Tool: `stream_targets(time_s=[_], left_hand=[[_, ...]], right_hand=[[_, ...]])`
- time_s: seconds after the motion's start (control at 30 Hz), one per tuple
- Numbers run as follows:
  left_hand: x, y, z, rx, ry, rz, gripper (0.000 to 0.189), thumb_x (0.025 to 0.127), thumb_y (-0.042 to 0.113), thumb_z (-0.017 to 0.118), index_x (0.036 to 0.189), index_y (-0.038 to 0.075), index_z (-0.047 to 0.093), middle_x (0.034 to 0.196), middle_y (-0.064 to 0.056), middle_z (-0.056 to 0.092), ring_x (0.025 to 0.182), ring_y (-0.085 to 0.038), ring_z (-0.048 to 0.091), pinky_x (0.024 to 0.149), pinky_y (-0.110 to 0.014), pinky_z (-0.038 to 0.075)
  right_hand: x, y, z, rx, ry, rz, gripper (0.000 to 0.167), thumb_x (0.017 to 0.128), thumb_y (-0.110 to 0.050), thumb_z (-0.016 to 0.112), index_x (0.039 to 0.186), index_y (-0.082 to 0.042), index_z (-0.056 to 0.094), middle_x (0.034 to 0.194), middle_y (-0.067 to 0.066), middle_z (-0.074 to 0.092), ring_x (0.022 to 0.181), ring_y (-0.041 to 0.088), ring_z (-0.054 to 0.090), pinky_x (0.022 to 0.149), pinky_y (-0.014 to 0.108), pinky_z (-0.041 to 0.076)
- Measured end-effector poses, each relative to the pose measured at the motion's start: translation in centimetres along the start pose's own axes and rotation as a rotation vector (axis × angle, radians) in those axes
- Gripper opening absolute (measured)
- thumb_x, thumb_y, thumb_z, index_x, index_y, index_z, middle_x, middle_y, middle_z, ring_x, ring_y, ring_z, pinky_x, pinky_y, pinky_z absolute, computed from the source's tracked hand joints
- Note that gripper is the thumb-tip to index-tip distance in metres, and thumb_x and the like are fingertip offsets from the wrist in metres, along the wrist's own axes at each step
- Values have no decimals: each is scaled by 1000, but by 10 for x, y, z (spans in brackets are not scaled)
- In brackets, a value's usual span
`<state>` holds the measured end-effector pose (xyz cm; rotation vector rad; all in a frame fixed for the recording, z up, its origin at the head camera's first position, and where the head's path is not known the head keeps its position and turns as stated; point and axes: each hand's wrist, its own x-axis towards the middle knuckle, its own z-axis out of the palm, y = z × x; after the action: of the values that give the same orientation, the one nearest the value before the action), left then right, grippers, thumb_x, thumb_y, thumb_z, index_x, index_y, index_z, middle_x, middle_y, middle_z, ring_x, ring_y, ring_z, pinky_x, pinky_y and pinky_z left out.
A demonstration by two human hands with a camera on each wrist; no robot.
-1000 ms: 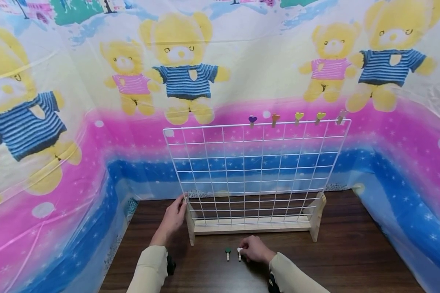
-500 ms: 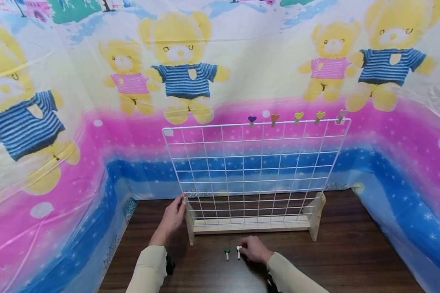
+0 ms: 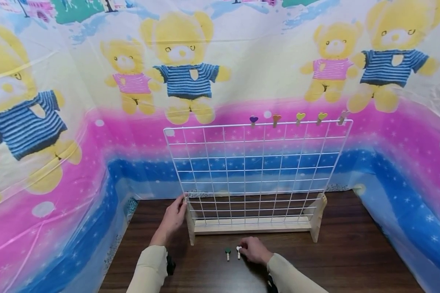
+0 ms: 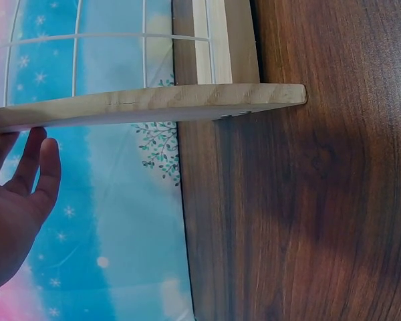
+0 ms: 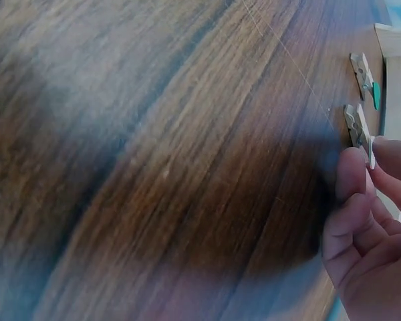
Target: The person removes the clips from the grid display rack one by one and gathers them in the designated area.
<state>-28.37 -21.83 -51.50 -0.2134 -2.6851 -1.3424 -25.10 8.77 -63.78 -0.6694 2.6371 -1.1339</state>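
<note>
A white wire grid rack [image 3: 243,171] stands upright in a wooden base [image 3: 253,226]. At its left end, my left hand [image 3: 174,215] holds the upper part of the wooden side leg [image 4: 147,100]; the outer fingers lie loosely against it, and part of the grip is outside the left wrist view. Down on the table, my right hand [image 3: 256,249] pinches the white heart-topped clothespin [image 5: 359,127] between thumb and finger. That clothespin lies beside a green heart-topped clothespin [image 3: 227,254]. Fingers cover part of the white heart.
Along the grid's top wire are clipped a purple clothespin [image 3: 254,120], an orange clothespin [image 3: 276,119], two yellow ones and a pale one [image 3: 342,117] at the right. A bear-printed cloth [image 3: 249,73] hangs behind the dark wooden table [image 3: 359,252].
Both hands keep nearly the same places. The right hand stays at the white heart clothespin, and the view shifts very slightly.
</note>
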Motion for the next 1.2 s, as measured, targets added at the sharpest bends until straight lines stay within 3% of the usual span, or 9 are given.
stream_targets(time_s=[0.27,0.6,0.77,0.97,1.2], left_hand=[[0,0,0,-8,-2,-16,39,103,18,41,142,13,43,123,-16,56,96,-26,54,75,-40,43],[1,-1,1,-6,-8,-19,40,103,18,41,143,12,41,125,-17,56,101,-27,55,76,-41,44],[0,-1,0,-11,-4,-20,40,103,17,42,143,11,41,126,-18,55,104,-28,55,77,-42,44],[-1,-1,0,-17,-3,-19,39,103,17,42,142,13,43,126,-18,55,104,-28,55,76,-42,45],[0,0,0,-7,-2,-17,39,103,17,42,142,13,43,126,-19,55,107,-30,55,78,-44,45]], right_hand=[[1,1,-16,-81,20,-2,11,89,-13,65,99,-9,67,82,-7,61,72,6,55,63,27,46],[-8,-20,-59,-111,77,-92,10,92,-15,63,98,-9,68,81,-11,59,71,4,54,62,25,46],[-15,-40,-81,-160,143,-166,8,90,-15,66,96,-11,68,81,-11,60,69,3,53,62,25,46],[-23,-71,-114,-231,165,-215,10,90,-17,66,99,-13,68,85,-9,62,61,1,49,58,23,44],[-30,-115,-158,-287,193,-298,12,91,-19,66,102,-15,68,89,-10,62,66,1,50,60,23,45]])
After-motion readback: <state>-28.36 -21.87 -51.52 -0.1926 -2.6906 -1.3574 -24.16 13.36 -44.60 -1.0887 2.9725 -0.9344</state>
